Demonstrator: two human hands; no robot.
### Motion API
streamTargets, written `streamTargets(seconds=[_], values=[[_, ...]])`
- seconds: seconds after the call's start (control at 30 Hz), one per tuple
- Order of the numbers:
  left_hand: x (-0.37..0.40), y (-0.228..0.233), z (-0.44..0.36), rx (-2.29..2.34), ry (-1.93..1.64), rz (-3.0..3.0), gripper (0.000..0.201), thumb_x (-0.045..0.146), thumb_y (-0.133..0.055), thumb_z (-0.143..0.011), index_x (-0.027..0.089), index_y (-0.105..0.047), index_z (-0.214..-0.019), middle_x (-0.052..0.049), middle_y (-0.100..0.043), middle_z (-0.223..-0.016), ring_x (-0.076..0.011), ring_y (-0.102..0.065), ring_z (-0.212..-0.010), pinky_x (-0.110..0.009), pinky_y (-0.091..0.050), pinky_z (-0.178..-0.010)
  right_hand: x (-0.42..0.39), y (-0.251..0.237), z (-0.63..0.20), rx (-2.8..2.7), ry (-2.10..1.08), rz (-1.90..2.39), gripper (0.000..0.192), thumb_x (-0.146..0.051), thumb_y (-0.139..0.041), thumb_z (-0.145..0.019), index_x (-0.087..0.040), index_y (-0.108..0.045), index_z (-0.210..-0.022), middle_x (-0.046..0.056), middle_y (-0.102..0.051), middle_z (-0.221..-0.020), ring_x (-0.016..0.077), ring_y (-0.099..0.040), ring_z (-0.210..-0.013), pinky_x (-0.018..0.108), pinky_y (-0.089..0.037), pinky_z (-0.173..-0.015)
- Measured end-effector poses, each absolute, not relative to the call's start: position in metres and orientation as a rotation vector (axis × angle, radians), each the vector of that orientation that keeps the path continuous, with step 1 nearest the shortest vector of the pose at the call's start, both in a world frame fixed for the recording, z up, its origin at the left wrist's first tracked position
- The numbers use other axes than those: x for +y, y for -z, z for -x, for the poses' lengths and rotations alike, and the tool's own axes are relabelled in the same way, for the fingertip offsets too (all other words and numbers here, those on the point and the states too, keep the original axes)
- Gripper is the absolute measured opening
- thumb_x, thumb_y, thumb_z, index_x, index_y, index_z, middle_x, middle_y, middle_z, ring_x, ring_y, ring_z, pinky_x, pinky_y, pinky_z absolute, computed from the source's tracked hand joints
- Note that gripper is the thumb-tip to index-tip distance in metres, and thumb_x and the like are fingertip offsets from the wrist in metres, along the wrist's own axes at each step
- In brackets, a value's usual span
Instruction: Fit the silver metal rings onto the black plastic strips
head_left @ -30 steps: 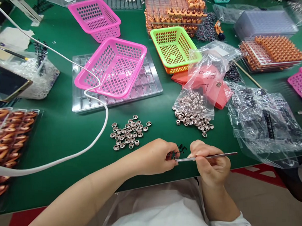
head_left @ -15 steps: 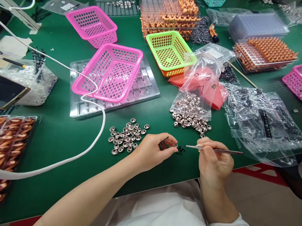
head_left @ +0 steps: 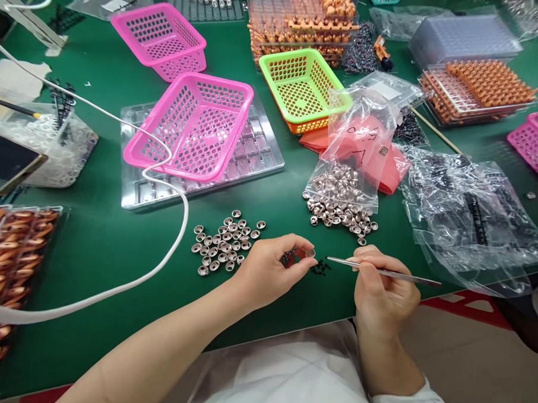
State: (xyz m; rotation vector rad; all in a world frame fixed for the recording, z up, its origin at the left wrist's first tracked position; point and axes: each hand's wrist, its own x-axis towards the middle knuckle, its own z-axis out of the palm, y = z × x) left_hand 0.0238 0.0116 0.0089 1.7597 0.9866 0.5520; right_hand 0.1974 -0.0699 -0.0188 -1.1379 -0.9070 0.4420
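My left hand [head_left: 274,269] is closed, with a small silvery metal cap [head_left: 311,254] pinched between thumb and fingertip. A dark toothed strip [head_left: 289,255] shows inside the curl of its fingers. In my right hand [head_left: 384,288] is a pair of tweezers [head_left: 388,272], gripped like a pen. The tips point left toward the cap, and a tiny black piece [head_left: 327,258] appears at them. Small black pieces [head_left: 320,268] lie on the green table just below. Left of my left hand spreads a group of metal caps [head_left: 224,242]; a denser heap [head_left: 340,201] spills by a clear bag.
A pink basket [head_left: 190,128] rests on a clear tray [head_left: 266,148]. Behind stand a green basket [head_left: 306,84] and stacked trays of orange parts [head_left: 301,34]. A white cable [head_left: 164,262] loops across the left. Plastic bags [head_left: 475,216] lie at right.
The tweezers have shifted slightly left, and their tips are a little nearer the metal cap. My left hand stays almost in place.
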Motion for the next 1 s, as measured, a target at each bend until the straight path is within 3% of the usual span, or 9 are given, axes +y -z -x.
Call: streamTargets(seconds=[0.3,0.67,1.0], values=[[0.0102,-0.0077,-0.0243,0.959,-0.657,-1.938,0.01,0.02,-0.076,-0.083,0.018,-0.068,-0.09,0.004,-0.073,-0.071,-0.0072,-0.057,-0.051,-0.017,-0.044,-0.051,-0.0718,0.0177,-0.1907,-0.998,-0.361,1.245,0.013,-0.009,-0.066,-0.085,-0.022,-0.07,-0.087,0.001,-0.071,-0.071,0.0179,-0.063,-0.065,0.037,-0.051,-0.061],[0.0032,-0.0047,-0.0289,1.001,-0.767,-1.988,0.017,0.021,-0.08,-0.08,0.018,-0.063,-0.081,0.006,-0.066,-0.064,-0.0061,-0.054,-0.048,-0.016,-0.04,-0.047,-0.077,0.0173,-0.19,-1.186,-0.345,1.27,0.027,-0.004,-0.068,-0.083,-0.024,-0.071,-0.1,0.003,-0.076,-0.085,0.0195,-0.067,-0.073,0.039,-0.055,-0.063],[0.0018,-0.003,-0.028,0.959,-0.724,-1.893,0.013,0.017,-0.073,-0.086,0.02,-0.066,-0.096,0.005,-0.07,-0.073,-0.0066,-0.054,-0.05,-0.017,-0.043,-0.048,-0.0776,0.0166,-0.1889,-1.197,-0.346,1.306,0.024,-0.006,-0.069,-0.084,-0.025,-0.07,-0.099,0.002,-0.075,-0.084,0.0191,-0.067,-0.073,0.038,-0.055,-0.063]])
